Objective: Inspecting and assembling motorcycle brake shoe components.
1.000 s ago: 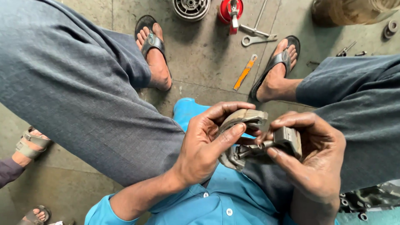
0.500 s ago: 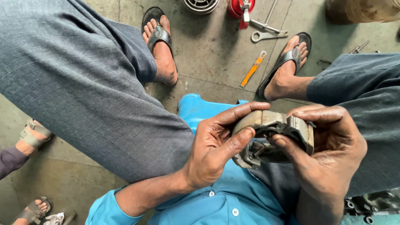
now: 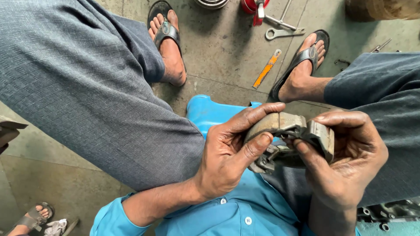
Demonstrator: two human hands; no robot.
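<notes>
I hold a pair of worn grey brake shoes [image 3: 286, 126] with a small spring between them, just above my lap. My left hand [image 3: 229, 155] grips the left shoe, thumb pressed on its inner side and forefinger stretched along its curved top. My right hand [image 3: 345, 161] clasps the right shoe, fingers wrapped over its outer face. The shoes meet at an angle at the top. Their lower ends are partly hidden by my fingers.
I sit on a blue stool [image 3: 210, 113] with grey-trousered knees spread over a concrete floor. On the floor lie an orange ruler-like strip [image 3: 266, 69], a spanner [image 3: 284, 32] and a red object [image 3: 253, 6]. Another person's sandalled foot [image 3: 33, 216] shows at lower left.
Both hands and the brake shoes have shifted right and slightly down in view. My left forefinger has stretched out along the top of the shoe. The grip stays the same.
</notes>
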